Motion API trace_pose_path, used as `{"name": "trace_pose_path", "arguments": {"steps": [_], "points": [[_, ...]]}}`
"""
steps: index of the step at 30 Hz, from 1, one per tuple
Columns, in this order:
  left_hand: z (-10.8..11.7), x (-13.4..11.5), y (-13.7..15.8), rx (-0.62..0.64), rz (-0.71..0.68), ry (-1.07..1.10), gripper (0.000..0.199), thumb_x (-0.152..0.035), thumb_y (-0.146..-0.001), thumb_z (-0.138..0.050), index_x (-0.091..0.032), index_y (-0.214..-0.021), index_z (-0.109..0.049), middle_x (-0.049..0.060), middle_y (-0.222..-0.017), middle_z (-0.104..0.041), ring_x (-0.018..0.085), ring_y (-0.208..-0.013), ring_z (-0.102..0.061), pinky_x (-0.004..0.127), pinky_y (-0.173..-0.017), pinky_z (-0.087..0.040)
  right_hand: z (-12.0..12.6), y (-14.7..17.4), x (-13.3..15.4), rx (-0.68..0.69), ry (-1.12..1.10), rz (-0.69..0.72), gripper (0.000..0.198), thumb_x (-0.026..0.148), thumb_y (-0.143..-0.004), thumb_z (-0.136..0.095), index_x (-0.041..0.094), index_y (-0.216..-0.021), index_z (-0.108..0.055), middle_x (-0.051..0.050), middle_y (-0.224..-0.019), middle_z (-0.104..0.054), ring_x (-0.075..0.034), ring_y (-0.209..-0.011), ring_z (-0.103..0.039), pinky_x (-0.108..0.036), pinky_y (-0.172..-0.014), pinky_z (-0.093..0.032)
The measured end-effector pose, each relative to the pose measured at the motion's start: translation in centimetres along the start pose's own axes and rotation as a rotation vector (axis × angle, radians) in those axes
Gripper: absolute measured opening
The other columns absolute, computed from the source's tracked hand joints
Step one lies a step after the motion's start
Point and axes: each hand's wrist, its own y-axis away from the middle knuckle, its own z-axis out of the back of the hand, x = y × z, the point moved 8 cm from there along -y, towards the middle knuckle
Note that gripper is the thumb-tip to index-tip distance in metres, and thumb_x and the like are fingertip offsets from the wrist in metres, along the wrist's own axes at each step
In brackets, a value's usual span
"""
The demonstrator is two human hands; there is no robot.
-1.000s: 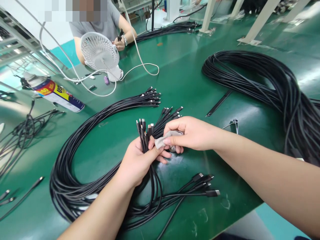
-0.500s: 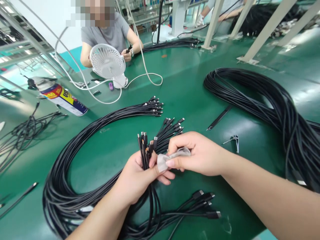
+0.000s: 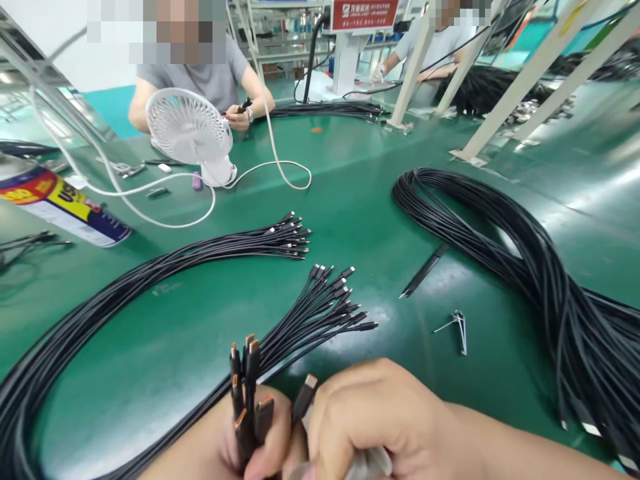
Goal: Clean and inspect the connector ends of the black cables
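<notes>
Left hand (image 3: pixel 277 415) closed round black plugs (image 3: pixel 253 363), tips poking up above the fingers. Right hand (image 3: pixel 373 413) just beside, fingers pinched on grey cloth (image 3: pixel 373 465). Beyond: cables (image 3: pixel 200 250), can (image 3: pixel 75 210) reading "US", red sign (image 3: pixel 364 15), small writing unclear.

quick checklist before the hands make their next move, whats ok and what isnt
1. Left hand gripping the connector bunch: ok, several tips stand up out of its grip.
2. Right hand holding the grey cloth: ok, it shows bunched at the fingers.
3. Whole cloth in view: not ok, the right hand and the picture's lower edge hide part.
4. Single connector between the hands, which hand holds it: cannot tell.
5. Silver clipper apart from the hands: ok, it lies on the green table beyond the right hand.
</notes>
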Motion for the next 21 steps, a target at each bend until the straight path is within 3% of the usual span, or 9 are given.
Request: {"name": "trace_pose_path", "arguments": {"steps": [2,6,8,11,14,16,18,21], "points": [[-0.7,-0.2,-0.2,0.090,0.026,0.067,0.056,-0.055,-0.065,-0.078,-0.019,-0.043,-0.042,0.000,-0.041,-0.053,0.013,-0.043,-0.057,0.021,-0.042,-0.044,0.8,-0.4,-0.3,-0.072,-0.049,-0.042,0.028,0.033,-0.088,-0.065,0.018,-0.066,-0.056,0.001,-0.063,-0.064,-0.006,-0.057,-0.057,-0.014,-0.057,-0.045],[-0.7,-0.9,0.5,-0.020,-0.041,0.189,0.048,-0.017,-0.071,-0.079,-0.018,-0.061,-0.032,-0.001,-0.068,-0.069,0.011,-0.056,-0.067,0.015,-0.049,-0.047,1.6,-0.8,-1.2,-0.095,-0.064,-0.225,0.025,0.029,-0.086,-0.065,0.018,-0.067,-0.053,0.006,-0.053,-0.054,-0.005,-0.045,-0.048,-0.014,-0.044,-0.037],[-1.6,-1.3,0.8,-0.003,-0.074,0.262,0.049,-0.017,-0.074,-0.078,-0.018,-0.063,-0.030,0.000,-0.071,-0.071,0.013,-0.059,-0.070,0.016,-0.049,-0.050,1.8,-0.9,-0.9,-0.083,0.075,-0.213,0.022,0.021,-0.090,-0.058,0.018,-0.069,-0.053,0.005,-0.053,-0.054,-0.006,-0.045,-0.049,-0.015,-0.044,-0.038],[-1.4,-1.4,0.7,-0.104,-0.077,0.257,0.044,-0.020,-0.079,-0.074,-0.017,-0.064,-0.032,0.002,-0.073,-0.072,0.013,-0.059,-0.071,0.018,-0.051,-0.054,2.1,-0.9,0.0,-0.118,0.402,-0.049,0.019,0.014,-0.091,-0.051,0.019,-0.073,-0.053,0.002,-0.061,-0.059,-0.008,-0.054,-0.053,-0.019,-0.052,-0.041],[-0.9,-1.5,0.4,-0.173,-0.093,0.239,0.042,-0.019,-0.080,-0.072,-0.016,-0.062,-0.034,0.001,-0.071,-0.071,0.012,-0.051,-0.069,0.017,-0.045,-0.053,2.0,-0.6,0.5,-0.175,0.744,0.078,0.021,0.014,-0.093,-0.044,0.020,-0.074,-0.051,0.000,-0.063,-0.058,-0.011,-0.057,-0.051,-0.023,-0.055,-0.041],[-0.8,-1.3,0.2,-0.185,-0.082,0.233,0.042,-0.018,-0.080,-0.072,-0.016,-0.062,-0.034,0.001,-0.070,-0.071,0.012,-0.049,-0.068,0.016,-0.042,-0.053,2.4,-0.5,0.4,-0.227,0.915,0.077,0.024,0.017,-0.095,-0.041,0.020,-0.073,-0.050,-0.001,-0.061,-0.055,-0.013,-0.055,-0.048,-0.025,-0.055,-0.039],[-0.9,-1.0,0.1,-0.179,-0.054,0.225,0.041,-0.017,-0.079,-0.072,-0.016,-0.062,-0.035,0.001,-0.069,-0.071,0.013,-0.049,-0.069,0.016,-0.040,-0.052,3.5,-0.6,0.2,-0.293,0.958,0.014,0.025,0.022,-0.095,-0.041,0.021,-0.072,-0.051,-0.001,-0.061,-0.055,-0.013,-0.056,-0.048,-0.026,-0.055,-0.038],[-1.2,-0.9,0.1,-0.167,-0.025,0.201,0.040,-0.016,-0.078,-0.073,-0.016,-0.061,-0.036,0.000,-0.068,-0.070,0.013,-0.050,-0.069,0.014,-0.038,-0.050,5.7,-0.8,-0.9,-0.373,0.726,-0.171,0.022,0.027,-0.095,-0.045,0.020,-0.077,-0.056,-0.001,-0.068,-0.060,-0.013,-0.061,-0.054,-0.026,-0.059,-0.043]]}}
